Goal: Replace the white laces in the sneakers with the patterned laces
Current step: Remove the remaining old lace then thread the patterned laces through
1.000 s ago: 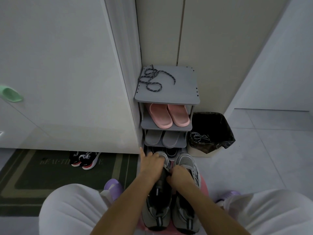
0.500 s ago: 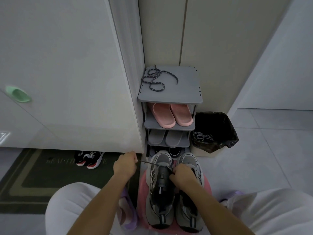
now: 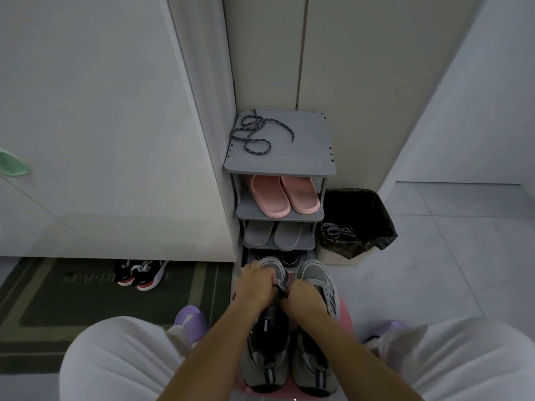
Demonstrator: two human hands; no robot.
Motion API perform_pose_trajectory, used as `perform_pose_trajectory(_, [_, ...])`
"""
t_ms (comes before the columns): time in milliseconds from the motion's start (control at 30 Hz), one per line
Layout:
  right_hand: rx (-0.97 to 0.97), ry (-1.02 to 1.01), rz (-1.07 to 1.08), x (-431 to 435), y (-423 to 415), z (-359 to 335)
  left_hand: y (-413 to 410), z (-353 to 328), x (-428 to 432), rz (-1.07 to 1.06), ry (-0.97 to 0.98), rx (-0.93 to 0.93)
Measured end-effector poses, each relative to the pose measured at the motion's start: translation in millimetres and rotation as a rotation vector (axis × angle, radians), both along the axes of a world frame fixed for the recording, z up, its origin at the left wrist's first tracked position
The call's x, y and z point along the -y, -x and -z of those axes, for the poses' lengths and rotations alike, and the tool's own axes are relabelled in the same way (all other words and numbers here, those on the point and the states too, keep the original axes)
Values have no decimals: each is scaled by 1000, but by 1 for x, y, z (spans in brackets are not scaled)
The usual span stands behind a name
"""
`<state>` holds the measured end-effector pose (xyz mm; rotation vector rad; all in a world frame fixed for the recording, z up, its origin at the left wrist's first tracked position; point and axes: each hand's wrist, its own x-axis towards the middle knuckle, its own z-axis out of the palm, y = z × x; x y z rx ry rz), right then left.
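Left hand: the left hand (image 3: 256,285) is curled over the front of the near sneaker (image 3: 262,369), its fingertips meeting the right hand's.
Right hand: the right hand (image 3: 304,296) is curled just beside the left, and both pinch a short dark lace (image 3: 282,287) that shows between them.
Sneakers: a grey pair stands side by side on a pink stool (image 3: 346,312), toes toward the shoe rack. The hands work on the one at the person's left, and the other sneaker (image 3: 314,274) touches the right wrist.
Patterned lace: the spare patterned lace (image 3: 254,134) lies coiled on the left part of the shoe rack's top shelf (image 3: 307,151), well apart from both hands.
Bin: a black-lined bin (image 3: 367,204) right of the rack holds a pale lace bundle (image 3: 338,230).
Rack shelves: pink slippers (image 3: 285,195) sit above grey slippers (image 3: 273,234).
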<state>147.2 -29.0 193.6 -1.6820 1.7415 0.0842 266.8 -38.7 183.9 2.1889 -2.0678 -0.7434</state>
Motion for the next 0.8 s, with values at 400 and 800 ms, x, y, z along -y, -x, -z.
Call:
perform_pose_trajectory(400, [-6, 16, 11, -1, 1, -3, -5, -1, 4, -67, -28, -58])
perform_pose_trajectory(800, [32, -26, 24, 0, 0, -3, -91, -2, -6, -354, -27, -97])
